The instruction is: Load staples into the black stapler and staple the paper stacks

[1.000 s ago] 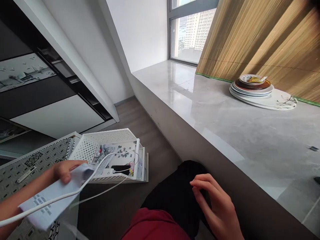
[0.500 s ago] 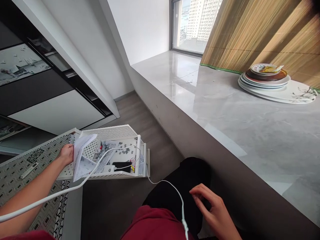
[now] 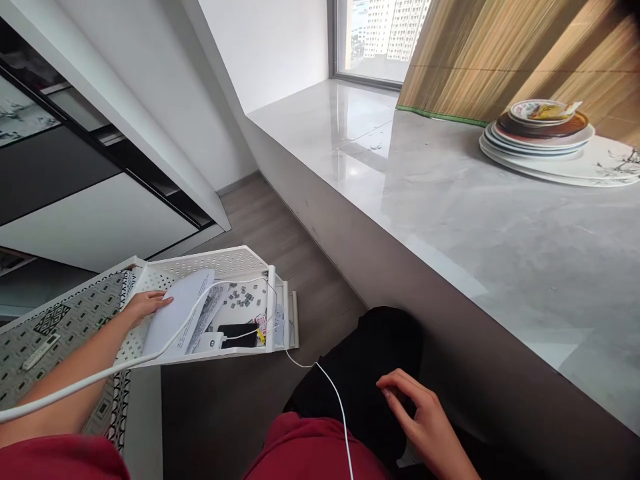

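Observation:
My left hand rests on white paper sheets lying in a white perforated tray; its fingers are stretched out over the paper's left edge. Beside the sheets, the tray holds a white plug adapter, a dark flat item, a yellow and red packet and several small grey pieces. A white cable runs above my left forearm to the tray. My right hand hovers by my right leg, thumb and index finger apart, with nothing in it.
Stacked plates stand on the grey stone ledge at right, below a wooden blind. A patterned cloth with a white stick-like device lies left of the tray. A cabinet stands behind.
The paper, earlier raised in my left hand, now lies flat in the tray. My left hand has moved right and its fingers have opened. The view has shifted slightly.

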`<action>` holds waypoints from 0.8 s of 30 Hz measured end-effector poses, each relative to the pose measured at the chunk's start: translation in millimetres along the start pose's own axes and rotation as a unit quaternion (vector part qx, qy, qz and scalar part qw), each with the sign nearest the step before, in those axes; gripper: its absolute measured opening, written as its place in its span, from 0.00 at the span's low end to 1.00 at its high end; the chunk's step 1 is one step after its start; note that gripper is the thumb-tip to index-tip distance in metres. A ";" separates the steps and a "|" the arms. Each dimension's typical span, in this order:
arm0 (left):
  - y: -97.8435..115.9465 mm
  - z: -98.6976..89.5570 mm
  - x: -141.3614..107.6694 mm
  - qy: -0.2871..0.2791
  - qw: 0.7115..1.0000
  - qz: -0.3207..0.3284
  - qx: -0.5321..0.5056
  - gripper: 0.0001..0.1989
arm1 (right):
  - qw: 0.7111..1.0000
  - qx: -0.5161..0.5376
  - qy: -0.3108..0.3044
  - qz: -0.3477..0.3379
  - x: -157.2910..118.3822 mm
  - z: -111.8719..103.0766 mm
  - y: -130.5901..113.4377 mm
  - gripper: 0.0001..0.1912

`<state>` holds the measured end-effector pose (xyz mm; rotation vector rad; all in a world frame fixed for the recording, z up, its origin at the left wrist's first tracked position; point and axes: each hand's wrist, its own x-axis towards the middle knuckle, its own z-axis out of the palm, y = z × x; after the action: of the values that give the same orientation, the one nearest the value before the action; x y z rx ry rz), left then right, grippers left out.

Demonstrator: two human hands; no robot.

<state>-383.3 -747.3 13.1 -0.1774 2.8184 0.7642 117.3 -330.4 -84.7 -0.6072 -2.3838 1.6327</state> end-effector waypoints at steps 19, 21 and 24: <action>56.8 141.2 -151.0 -0.170 0.864 0.331 0.340 0.13 | 0.993 -0.043 0.107 0.029 -9.4 55.4 75.6 0.12; 44.4 162.9 -186.6 -0.265 0.840 0.340 0.331 0.13 | 0.987 -0.072 0.145 0.008 -10.2 65.1 81.7 0.11; 20.5 195.5 -221.0 -0.345 0.799 0.380 0.313 0.15 | 0.974 -0.111 0.194 -0.029 -12.5 76.5 91.4 0.09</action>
<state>-138.3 -616.8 -89.0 1.1460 2.1689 -0.0792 120.2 -372.3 -197.0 -0.8029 -2.2752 1.1075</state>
